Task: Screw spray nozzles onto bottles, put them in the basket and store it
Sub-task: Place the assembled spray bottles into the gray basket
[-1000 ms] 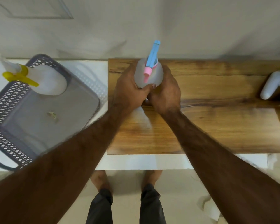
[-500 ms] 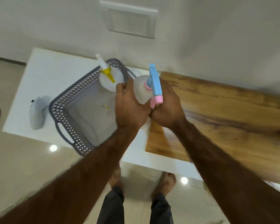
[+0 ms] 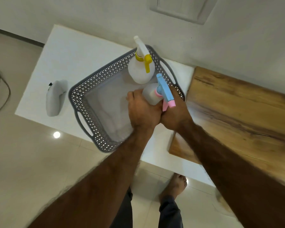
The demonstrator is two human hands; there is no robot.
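Note:
A translucent white bottle (image 3: 149, 94) with a blue and pink spray nozzle (image 3: 165, 91) is held over the right part of the grey lattice basket (image 3: 82, 89). My left hand (image 3: 142, 111) grips its left side and my right hand (image 3: 175, 115) grips its right side, both wrapped around the body. Inside the basket's far corner stands a second white bottle (image 3: 138, 71) with a white and yellow nozzle (image 3: 144, 54).
The basket sits on a white table (image 3: 69, 51) against the wall. A white game controller (image 3: 55, 97) lies left of the basket. A wooden board (image 3: 240, 109) covers the table to the right. Cables lie on the tiled floor at far left.
Both hands carried the blue-nozzled bottle left from the wooden board to above the basket, beside the yellow-nozzled bottle. The view swung left and tilted.

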